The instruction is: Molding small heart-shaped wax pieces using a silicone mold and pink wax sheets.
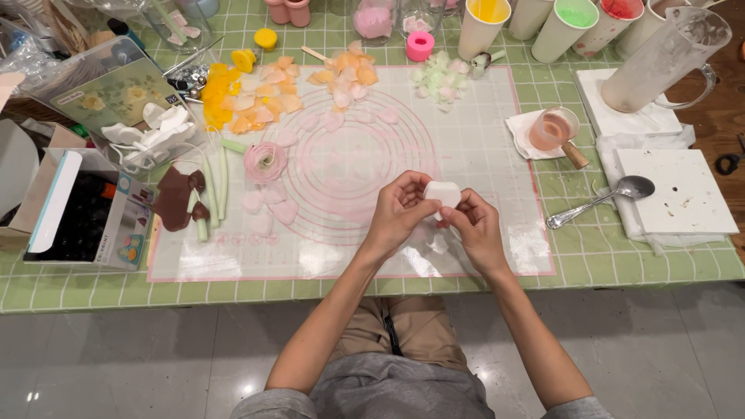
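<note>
A small white mould [443, 193] sits pinched between both hands, lifted just above the clear mat [481, 155] rather than resting on it, so that it can be worked from both sides at once. The fingers of the left hand [398, 212] curl round its left edge, thumb and fingertips pressed onto it. The fingers of the right hand [475, 227] close on its lower right side, so the piece is held steady between the two grips. Whether anything lies inside it cannot be told from here.

Just below the fingers a few pale, thin pieces [434, 242] lie on the mat, close enough to be set down or picked up without reaching. To the left of the fingers, pink petals [272, 209] lie spread out singly, apart from one another, which keeps them from sticking together. Beyond those stands a finished pink flower [265, 161], with green stems [220, 180] laid side by side just left of it.

Farther away from the fingers, orange and yellow petals [248, 97] are sorted into heaps by colour. To the right of the fingers, off the mat, a spoon [601, 199] lies on the green checked surface [590, 256] beside a white slab [679, 190], and paper cups [570, 27] of coloured mix stand along the far edge, well apart from the work.
</note>
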